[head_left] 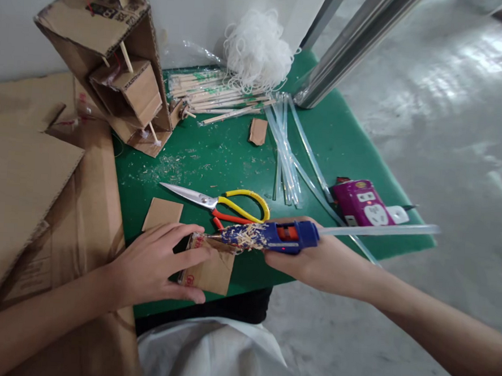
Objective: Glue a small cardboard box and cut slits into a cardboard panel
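Observation:
My right hand (295, 264) is wrapped round a blue hot glue gun (273, 236), which has pale wood splinters stuck to its front and a clear glue stick (380, 229) poking out of its back. The gun's nozzle points left, over the top edge of a small cardboard piece (212, 273) with red print. Spread around that piece's left side are the fingers of my left hand (161, 265), some resting against it; how firmly they press, I cannot tell. Just beyond the gun lie scissors (216, 203) with one yellow and one red handle. A loose cardboard square (163, 214) sits behind my left hand.
A tall cardboard structure (114, 66) with sticks stands at the back left. Large cardboard sheets (23, 157) cover the left side. Wrapped chopsticks (222, 95), white rubber bands (259, 49), glue sticks (284, 156), a purple power socket (361, 200) and a metal post (348, 46) occupy the green table (185, 155).

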Demonstrator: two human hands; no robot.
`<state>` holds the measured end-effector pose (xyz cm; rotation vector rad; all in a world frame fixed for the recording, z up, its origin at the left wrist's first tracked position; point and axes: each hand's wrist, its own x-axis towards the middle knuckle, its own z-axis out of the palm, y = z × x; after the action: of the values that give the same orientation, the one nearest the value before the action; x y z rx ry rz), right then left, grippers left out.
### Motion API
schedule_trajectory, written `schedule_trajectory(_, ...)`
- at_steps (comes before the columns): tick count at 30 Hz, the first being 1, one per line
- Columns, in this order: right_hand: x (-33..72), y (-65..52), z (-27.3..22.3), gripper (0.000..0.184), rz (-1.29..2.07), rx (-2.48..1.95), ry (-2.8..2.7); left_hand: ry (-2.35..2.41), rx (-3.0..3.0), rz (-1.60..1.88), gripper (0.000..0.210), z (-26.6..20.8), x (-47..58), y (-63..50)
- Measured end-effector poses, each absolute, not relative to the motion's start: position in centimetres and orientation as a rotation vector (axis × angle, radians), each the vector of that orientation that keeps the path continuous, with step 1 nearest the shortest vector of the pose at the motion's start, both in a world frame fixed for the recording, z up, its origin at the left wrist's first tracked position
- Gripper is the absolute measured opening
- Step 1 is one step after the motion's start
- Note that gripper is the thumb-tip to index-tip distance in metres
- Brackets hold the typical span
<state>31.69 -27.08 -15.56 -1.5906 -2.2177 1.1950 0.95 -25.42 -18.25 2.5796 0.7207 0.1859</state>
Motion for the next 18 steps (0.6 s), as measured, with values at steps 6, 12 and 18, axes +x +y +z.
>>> schedule_trajectory(6, 32.0, -27.0, -15.5, 0.028, 1.222, -1.519, -2.334, 0.723, 2.578, 0.183, 0.064, -18.4, 0.9, -25.4)
schedule_trajectory(12, 32.5, -27.3, -15.7, 0.025, 1.168, -1.604, -2.223, 0.712, 2.622, 0.207, 0.063, -18.4, 1.0, -25.3)
schedule_trajectory(18, 32.0, -27.1, -14.7, 0.029, 1.284, -1.645, -2.229, 0.712, 2.607, 0.199, 0.062, -18.3, 1.0, -25.3)
